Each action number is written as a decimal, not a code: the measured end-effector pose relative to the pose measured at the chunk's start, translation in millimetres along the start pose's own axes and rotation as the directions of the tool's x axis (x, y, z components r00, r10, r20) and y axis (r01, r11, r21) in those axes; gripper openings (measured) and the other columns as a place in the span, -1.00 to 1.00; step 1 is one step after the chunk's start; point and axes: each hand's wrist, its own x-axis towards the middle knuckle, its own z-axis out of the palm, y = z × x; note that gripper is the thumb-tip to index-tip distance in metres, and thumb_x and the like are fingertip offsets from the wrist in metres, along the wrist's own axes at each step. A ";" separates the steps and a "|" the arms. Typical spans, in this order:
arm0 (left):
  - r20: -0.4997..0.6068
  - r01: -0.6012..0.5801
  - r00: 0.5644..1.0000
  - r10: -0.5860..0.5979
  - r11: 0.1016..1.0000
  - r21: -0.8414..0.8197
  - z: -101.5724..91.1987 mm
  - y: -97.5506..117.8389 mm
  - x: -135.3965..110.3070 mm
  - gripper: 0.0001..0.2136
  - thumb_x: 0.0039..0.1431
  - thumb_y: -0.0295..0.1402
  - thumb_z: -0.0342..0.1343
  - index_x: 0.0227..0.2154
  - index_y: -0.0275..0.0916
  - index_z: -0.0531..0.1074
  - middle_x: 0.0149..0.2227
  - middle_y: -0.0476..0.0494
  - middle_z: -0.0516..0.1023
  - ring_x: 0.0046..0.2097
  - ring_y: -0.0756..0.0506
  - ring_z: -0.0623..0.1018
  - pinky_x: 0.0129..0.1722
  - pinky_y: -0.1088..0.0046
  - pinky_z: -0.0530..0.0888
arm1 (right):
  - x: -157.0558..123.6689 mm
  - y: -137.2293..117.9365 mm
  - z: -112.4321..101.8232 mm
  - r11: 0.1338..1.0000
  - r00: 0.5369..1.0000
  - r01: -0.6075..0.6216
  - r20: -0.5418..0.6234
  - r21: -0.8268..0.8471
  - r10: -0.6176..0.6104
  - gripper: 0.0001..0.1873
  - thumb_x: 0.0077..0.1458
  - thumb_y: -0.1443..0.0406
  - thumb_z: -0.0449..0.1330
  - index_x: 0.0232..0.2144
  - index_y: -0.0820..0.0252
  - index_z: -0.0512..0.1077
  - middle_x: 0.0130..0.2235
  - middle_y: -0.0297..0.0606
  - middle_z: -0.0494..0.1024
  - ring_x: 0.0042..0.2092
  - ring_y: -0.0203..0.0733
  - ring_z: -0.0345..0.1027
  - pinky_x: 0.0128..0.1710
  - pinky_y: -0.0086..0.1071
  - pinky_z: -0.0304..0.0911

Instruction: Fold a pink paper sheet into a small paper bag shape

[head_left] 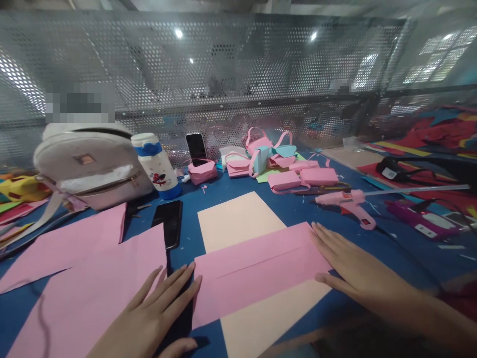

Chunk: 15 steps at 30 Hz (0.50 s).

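Note:
A pink sheet of paper [257,273] with a long crease or folded edge across it lies in front of me, crosswise over a cream sheet [238,216]. My left hand [156,308] rests at its left end, fingers stretched out, the fingertips touching that edge. At the right end, my right hand [346,263] lies flat with fingers extended, touching the edge and corner. Neither hand grips anything. More pink sheets [108,288] lie to the left, partly under my left hand and forearm.
Behind stand a white backpack [93,169], a water bottle [158,169], a phone [197,148] and several small paper bags [285,180]. A black phone [169,223] lies near the sheets. At right are a pink glue gun [350,201], its cord and a purple power strip [421,219].

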 end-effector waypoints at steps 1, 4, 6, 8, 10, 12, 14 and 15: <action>-0.001 0.016 1.000 -0.016 1.000 -0.003 2.3 -0.7 -2.4 -0.24 0.17 0.09 0.04 0.35 0.03 -0.12 0.26 -0.08 0.25 0.20 -0.30 0.38 0.16 0.12 0.35 | -0.4 0.3 0.8 1.000 1.000 -0.007 -0.002 -0.010 0.007 -0.11 0.18 -0.17 -0.06 0.35 0.25 -0.04 0.37 -0.10 -0.09 0.35 0.18 -0.16 0.29 0.04 0.01; -0.005 0.041 0.999 -0.041 0.999 -0.015 8.8 -1.3 -9.0 -0.23 0.16 0.10 0.05 0.35 0.03 -0.10 0.25 -0.09 0.28 0.19 -0.30 0.40 0.20 0.08 0.30 | -1.7 2.5 1.3 0.998 0.999 -0.045 0.021 -0.043 0.046 -0.05 0.14 -0.22 -0.06 0.32 0.35 0.05 0.35 -0.03 -0.02 0.34 0.22 -0.13 0.27 0.04 0.05; -0.002 0.037 0.999 -0.037 0.999 -0.009 8.8 -0.9 -9.2 -0.24 0.15 0.10 0.05 0.34 0.02 -0.07 0.25 -0.10 0.28 0.18 -0.29 0.41 0.20 0.07 0.30 | -2.5 4.4 -0.9 0.996 0.997 -0.056 0.041 -0.067 0.059 -0.02 0.11 -0.25 -0.06 0.28 0.40 0.13 0.33 0.03 0.04 0.33 0.26 -0.10 0.25 0.06 0.08; -0.007 0.030 1.000 -0.030 0.999 0.027 3.3 0.8 -2.8 -0.30 0.17 0.09 0.05 0.31 0.00 0.05 0.24 -0.12 0.31 0.16 -0.28 0.43 0.18 0.06 0.32 | -2.6 4.4 -6.2 0.995 0.998 -0.042 0.044 -0.090 0.046 -0.01 0.10 -0.27 -0.06 0.24 0.44 0.21 0.31 0.10 0.10 0.32 0.28 -0.07 0.24 0.07 0.11; -0.023 0.024 0.999 -0.022 0.996 0.080 -6.3 4.6 11.3 -0.45 0.21 0.07 0.02 0.20 -0.04 0.29 0.18 -0.14 0.40 0.11 -0.28 0.49 0.13 0.04 0.36 | -0.5 -0.8 -14.8 0.994 1.000 -0.002 -0.008 -0.106 0.001 -0.03 0.10 -0.26 -0.05 0.22 0.44 0.26 0.30 0.12 0.13 0.32 0.29 -0.07 0.23 0.09 0.11; -0.026 0.014 1.000 -0.012 0.994 0.112 -15.8 11.3 30.8 -0.62 0.27 0.02 -0.02 -0.07 -0.07 0.53 0.01 -0.14 0.57 -0.01 -0.27 0.56 0.06 0.03 0.41 | 5.4 -12.8 -25.8 0.990 0.992 0.077 -0.092 -0.116 -0.088 -0.10 0.14 -0.21 -0.03 0.23 0.38 0.24 0.31 0.08 0.11 0.33 0.26 -0.08 0.23 0.08 0.11; 0.005 0.004 1.000 -0.004 0.994 0.106 -20.5 20.1 51.3 -0.68 0.32 -0.11 -0.04 -0.21 -0.14 0.56 -0.14 -0.16 0.63 -0.14 -0.23 0.60 0.02 0.05 0.43 | 15.8 -29.7 -36.5 0.972 0.971 0.196 -0.114 -0.134 -0.211 -0.23 0.21 -0.07 0.02 0.26 0.34 0.18 0.31 0.05 0.12 0.33 0.19 -0.05 0.23 0.03 0.12; -0.015 0.013 1.000 -0.012 0.994 0.111 -20.3 24.7 60.5 -0.72 0.33 -0.23 -0.06 -0.19 -0.19 0.54 -0.16 -0.19 0.62 -0.17 -0.22 0.60 -0.03 0.07 0.45 | 22.2 -38.8 -40.9 0.957 0.960 0.248 -0.092 -0.147 -0.263 -0.30 0.23 0.02 0.05 0.26 0.35 0.18 0.30 0.05 0.15 0.33 0.17 -0.03 0.22 0.02 0.14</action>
